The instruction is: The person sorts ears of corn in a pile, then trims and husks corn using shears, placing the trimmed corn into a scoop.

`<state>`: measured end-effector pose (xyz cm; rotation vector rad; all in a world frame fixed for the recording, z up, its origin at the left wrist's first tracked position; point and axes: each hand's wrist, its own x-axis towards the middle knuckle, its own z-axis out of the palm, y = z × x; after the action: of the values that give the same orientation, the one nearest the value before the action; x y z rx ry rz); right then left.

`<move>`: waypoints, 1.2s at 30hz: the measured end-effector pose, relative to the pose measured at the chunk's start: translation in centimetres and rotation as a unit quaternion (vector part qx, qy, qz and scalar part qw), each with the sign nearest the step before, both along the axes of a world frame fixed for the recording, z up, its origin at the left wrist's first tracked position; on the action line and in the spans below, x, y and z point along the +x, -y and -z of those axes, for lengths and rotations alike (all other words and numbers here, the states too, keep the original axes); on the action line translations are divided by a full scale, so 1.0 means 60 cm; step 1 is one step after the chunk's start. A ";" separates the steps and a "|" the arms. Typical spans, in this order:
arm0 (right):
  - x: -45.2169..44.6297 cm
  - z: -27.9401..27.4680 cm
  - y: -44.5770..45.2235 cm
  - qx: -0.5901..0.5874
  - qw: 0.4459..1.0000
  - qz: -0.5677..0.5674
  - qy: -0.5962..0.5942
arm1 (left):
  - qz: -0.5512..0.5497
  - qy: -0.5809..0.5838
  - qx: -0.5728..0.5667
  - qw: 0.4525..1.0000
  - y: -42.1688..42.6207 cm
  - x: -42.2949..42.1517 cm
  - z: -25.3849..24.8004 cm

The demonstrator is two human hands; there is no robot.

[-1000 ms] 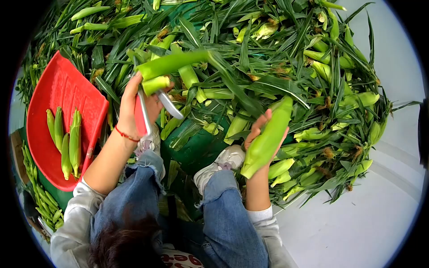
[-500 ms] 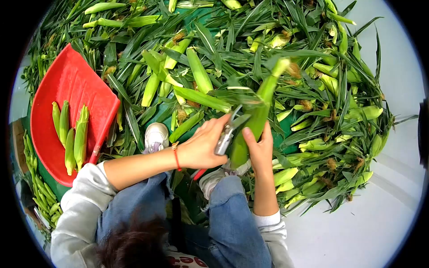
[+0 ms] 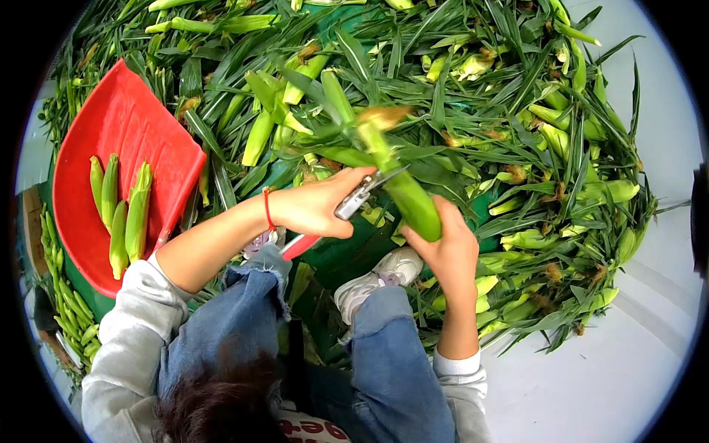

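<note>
My left hand (image 3: 317, 204), with a red cord at the wrist, is closed round a pair of pruning shears (image 3: 356, 198). Their metal jaws lie against the ear of corn, and a red handle pokes out below the hand. In my right hand (image 3: 447, 247) is the lower part of that green husked ear of corn (image 3: 415, 205). The ear leans up and to the left. Its upper end, with brown silk (image 3: 385, 116), is blurred by motion.
At the left lies a red scoop (image 3: 87, 225) holding several slim ears (image 3: 137, 214). A heap of leaves and corn (image 3: 546, 140) spreads ahead and right. More ears (image 3: 70, 314) lie at the far left. My shoe (image 3: 377, 284) rests on the green floor.
The ear has swung from leaning right to leaning left, its silk end moving left. My left hand with the shears has shifted slightly left and up; my right hand moved a little right and down.
</note>
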<state>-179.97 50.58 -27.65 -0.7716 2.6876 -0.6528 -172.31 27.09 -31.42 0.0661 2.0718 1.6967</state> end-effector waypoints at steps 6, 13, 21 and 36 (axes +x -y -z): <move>-0.008 0.000 -0.011 0.079 0.991 -0.087 -0.069 | 0.104 -0.030 -0.062 0.992 0.021 -0.009 0.001; -0.005 0.009 -0.005 0.051 0.995 -0.076 -0.039 | 0.032 0.060 -0.001 0.998 0.003 0.002 -0.018; -0.006 0.019 -0.007 -0.202 0.953 -0.004 0.227 | -0.289 -0.003 0.120 0.950 0.004 0.005 0.016; 0.039 0.064 0.052 -0.235 0.969 -0.030 -0.065 | -0.391 0.209 0.372 0.816 -0.028 -0.031 -0.061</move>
<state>-177.62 47.45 -31.49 -1.0338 2.6360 -1.2934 -174.19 28.77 -27.75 -0.9439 1.0257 2.6016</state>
